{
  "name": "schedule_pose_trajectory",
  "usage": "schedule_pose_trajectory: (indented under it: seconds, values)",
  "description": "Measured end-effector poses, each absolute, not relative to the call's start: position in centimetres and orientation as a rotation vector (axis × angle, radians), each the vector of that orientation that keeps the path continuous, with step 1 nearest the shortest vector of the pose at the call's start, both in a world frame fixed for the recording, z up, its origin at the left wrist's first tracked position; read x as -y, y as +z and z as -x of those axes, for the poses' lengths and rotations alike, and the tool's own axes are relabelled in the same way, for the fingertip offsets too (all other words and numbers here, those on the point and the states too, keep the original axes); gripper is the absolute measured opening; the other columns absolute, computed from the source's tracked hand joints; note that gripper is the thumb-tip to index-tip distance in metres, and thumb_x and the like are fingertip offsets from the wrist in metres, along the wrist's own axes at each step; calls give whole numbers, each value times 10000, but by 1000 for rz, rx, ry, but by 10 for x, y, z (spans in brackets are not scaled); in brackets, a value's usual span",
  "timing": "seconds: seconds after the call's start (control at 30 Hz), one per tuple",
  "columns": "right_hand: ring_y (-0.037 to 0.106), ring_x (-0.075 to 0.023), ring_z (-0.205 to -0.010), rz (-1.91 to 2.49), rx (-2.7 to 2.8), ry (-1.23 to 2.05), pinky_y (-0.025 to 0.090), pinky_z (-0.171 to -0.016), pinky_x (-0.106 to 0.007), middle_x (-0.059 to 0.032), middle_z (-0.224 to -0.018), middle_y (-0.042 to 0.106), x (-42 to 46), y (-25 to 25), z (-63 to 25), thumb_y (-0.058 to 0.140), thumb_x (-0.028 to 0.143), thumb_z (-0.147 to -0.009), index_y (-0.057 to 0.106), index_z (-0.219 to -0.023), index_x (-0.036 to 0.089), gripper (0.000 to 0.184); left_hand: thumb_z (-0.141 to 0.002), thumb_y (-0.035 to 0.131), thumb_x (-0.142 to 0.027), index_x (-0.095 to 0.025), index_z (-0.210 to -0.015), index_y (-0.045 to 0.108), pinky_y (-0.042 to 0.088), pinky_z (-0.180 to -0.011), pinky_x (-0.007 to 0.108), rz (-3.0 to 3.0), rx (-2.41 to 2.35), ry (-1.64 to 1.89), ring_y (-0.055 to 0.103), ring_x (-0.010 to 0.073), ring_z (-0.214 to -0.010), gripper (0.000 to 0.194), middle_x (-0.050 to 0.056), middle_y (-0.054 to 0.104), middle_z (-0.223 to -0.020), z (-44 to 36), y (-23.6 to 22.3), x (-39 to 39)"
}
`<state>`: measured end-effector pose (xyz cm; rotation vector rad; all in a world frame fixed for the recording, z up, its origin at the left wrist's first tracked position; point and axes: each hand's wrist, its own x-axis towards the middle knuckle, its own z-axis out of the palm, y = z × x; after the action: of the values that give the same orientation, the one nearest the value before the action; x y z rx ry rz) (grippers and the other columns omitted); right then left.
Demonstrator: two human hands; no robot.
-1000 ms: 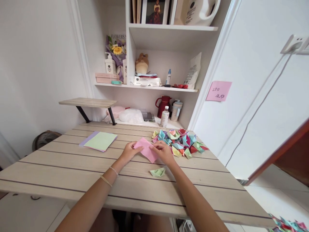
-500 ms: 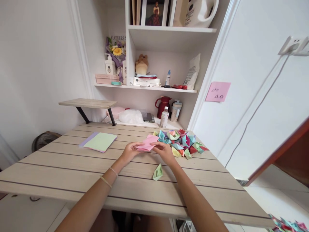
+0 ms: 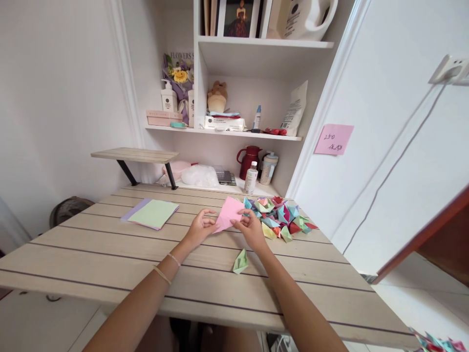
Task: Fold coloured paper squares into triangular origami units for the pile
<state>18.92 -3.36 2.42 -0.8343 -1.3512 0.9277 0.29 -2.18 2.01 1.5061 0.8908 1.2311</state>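
A pink sheet of folded paper [image 3: 229, 211] is held up between my two hands, just above the table. My left hand [image 3: 201, 229] pinches its lower left corner between thumb and fingers. On the other side my right hand [image 3: 251, 228] grips the right edge, with the thumb in front. Nearer to me on the table [image 3: 146, 264] lies a single green folded paper boat [image 3: 241, 261]. Just beyond my right hand is a heap of many-coloured paper boats [image 3: 282, 215].
At the left lies a stack of green and purple paper sheets [image 3: 153, 214]. Behind it stands a small raised wooden shelf [image 3: 135, 155] on black legs. A bottle [image 3: 250, 178], a red jug [image 3: 249, 161] and a tumbler [image 3: 268, 168] stand at the back. More folded paper [image 3: 436, 342] shows low at the right.
The pink paper has been turned and tilted up, so a wider, flatter face shows. My fingers have shifted along its edges, and the left fingers have spread a little. The view has moved slightly.
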Motion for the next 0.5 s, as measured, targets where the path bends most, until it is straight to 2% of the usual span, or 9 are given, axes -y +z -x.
schedule_pose_trajectory:
  seconds: [0.07,0.13,0.23,0.3,0.37,0.43,0.5]
  values:
    - [580,-140,-588,811,1306,983,477,-589,-275,18,-633,600,35,24,-187,701,363,-618,497,-1003,192,468,-633,680,-350,-134,-1062,535,466,-634,265,-1556,-894,1202,605,159,-667,501,44,643,-722,-3,20,22]
    - [575,-137,-580,813,1288,1013,470,-579,-268,16,-635,604,37,25,-186,712,348,-604,485,-1037,184,515,-651,654,-384,-123,-896,617,451,-634,256,-1680,-930,1209,586,159,-684,360,54,637,-735,-3,20,23]
    - [553,-124,-555,827,1294,1032,443,-542,-244,13,-626,596,37,26,-186,701,363,-614,531,-974,171,441,-666,628,-418,-122,-663,642,400,-552,219,-1830,-1010,1215,530,125,-597,296,13,586,-614,-1,20,23]
    - [534,-114,-539,839,1327,1002,421,-517,-229,11,-612,583,36,25,-186,676,393,-638,579,-848,166,323,-683,612,-424,-121,-713,653,364,-483,208,-1769,-1012,1138,486,99,-487,308,-18,531,-508,-1,19,24]
    - [509,-104,-514,866,1374,917,401,-496,-221,13,-583,563,35,25,-186,661,407,-654,599,-723,164,260,-700,603,-404,-120,-859,641,384,-478,216,-1595,-940,1065,499,101,-450,328,-16,551,-505,-1,20,25]
    - [473,-91,-463,894,1417,848,380,-462,-216,22,-531,536,36,24,-186,656,406,-663,606,-661,164,247,-709,601,-369,-127,-970,599,451,-559,261,-1392,-810,1046,581,138,-536,356,30,632,-628,-2,22,27]
    - [451,-87,-411,890,1468,891,367,-422,-217,26,-493,530,38,25,-185,649,406,-672,621,-672,164,243,-723,579,-365,-128,-1000,582,481,-680,333,-1228,-666,1054,633,195,-706,364,87,668,-808,-1,26,28]
